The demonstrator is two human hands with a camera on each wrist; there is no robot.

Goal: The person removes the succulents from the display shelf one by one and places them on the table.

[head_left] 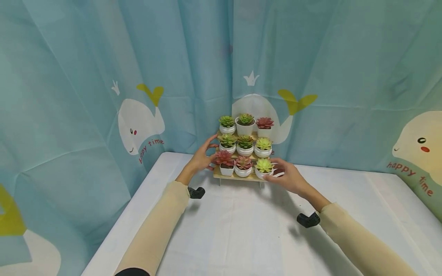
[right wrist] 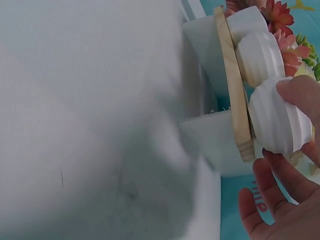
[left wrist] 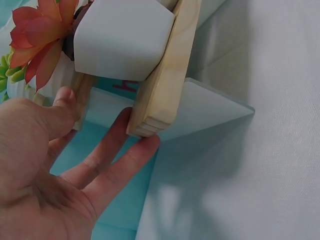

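A three-tier wooden plant stand (head_left: 238, 178) with white side supports holds several small artificial succulents in white pots. My left hand (head_left: 199, 158) is at its left side. In the left wrist view, its fingertips (left wrist: 150, 146) touch the end of the bottom board (left wrist: 167, 75), and the thumb lies by the board above. A red succulent in a square pot (left wrist: 120, 40) stands on that bottom board. With thumb and fingers, my right hand (head_left: 289, 177) pinches the round ribbed white pot (right wrist: 272, 117) of the yellow-green succulent (head_left: 264, 165) at the bottom tier's right end.
The stand is at the back of a white-covered table (head_left: 241, 230), against a blue curtain (head_left: 193, 46) printed with whales. Green and red succulents fill the upper tiers, among them a larger pot (head_left: 245, 129) at top middle. Black wrist devices (head_left: 197, 193) sit at both cuffs.
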